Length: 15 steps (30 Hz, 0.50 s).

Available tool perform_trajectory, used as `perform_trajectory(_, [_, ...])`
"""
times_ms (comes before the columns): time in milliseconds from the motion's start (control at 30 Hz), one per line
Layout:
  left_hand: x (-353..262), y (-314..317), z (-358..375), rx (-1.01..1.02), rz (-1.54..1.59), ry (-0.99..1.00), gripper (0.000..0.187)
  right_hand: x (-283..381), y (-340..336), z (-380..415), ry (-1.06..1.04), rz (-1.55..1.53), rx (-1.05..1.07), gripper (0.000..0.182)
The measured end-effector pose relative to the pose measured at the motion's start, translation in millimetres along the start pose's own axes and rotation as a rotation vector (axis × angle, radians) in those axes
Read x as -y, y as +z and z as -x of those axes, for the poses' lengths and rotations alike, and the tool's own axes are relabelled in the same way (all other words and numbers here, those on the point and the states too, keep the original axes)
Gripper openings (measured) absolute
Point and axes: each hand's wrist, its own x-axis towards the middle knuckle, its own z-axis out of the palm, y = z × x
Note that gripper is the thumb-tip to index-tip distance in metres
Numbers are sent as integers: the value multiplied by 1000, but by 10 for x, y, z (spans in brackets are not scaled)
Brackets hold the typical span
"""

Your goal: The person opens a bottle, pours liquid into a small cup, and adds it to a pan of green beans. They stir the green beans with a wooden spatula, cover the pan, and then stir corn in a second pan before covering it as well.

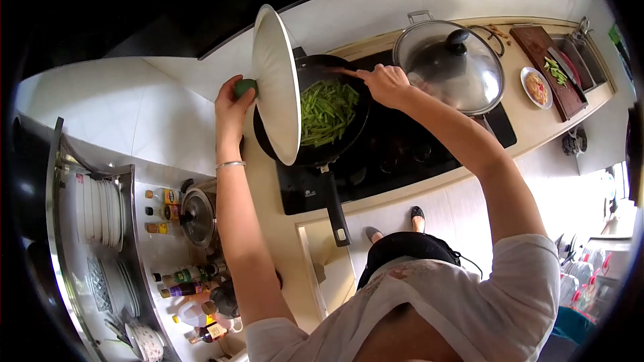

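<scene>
My left hand (235, 97) is closed on the green knob of a white lid (276, 87), which it holds tilted nearly upright at the left side of a black pan (359, 114). Cut green vegetables (327, 110) lie in the pan, partly behind the lid. At the pan's upper right, my right hand (387, 85) grips a wooden utensil (342, 70) that reaches over the rim. The pan's black handle (334, 208) points toward my body.
Right of the pan, a glass-lidded pot (449, 67) stands on the black stove (382, 161). Farther right are a plate of food (536, 88), a cutting board (537, 43) with cut greens and a knife, and a sink (583, 53). Bottles (188, 288) and a dish rack (127, 194) are at left.
</scene>
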Motion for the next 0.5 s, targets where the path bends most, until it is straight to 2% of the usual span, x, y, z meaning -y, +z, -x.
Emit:
perform_trajectory(100, [19, 36, -40, -8, -167, 24, 37, 46, -56, 99, 42, -64, -26, 35])
perform_trajectory(200, [70, 94, -79, -18, -284, 37, 39, -57, 14, 115, 92, -38, 91, 42])
perform_trajectory(267, [103, 146, -125, -25, -359, 97, 39, -147, 85, 163, 87, -269, -140, 35])
perform_trajectory(300, [134, 164, -122, -31, -441, 146, 39, -225, 126, 238, 93, -273, -137, 35])
perform_trajectory(367, [157, 235, -129, -27, -523, 161, 39, -226, -132, 516, 346, -1170, -7, 32])
perform_trajectory(467, [241, 373, -186, 7, -700, 165, 40, -364, -97, 876, 356, -1561, -133, 33])
perform_trajectory(500, [271, 416, -211, 41, -794, 155, 40, -377, -110, 994, 356, -1562, -132, 33])
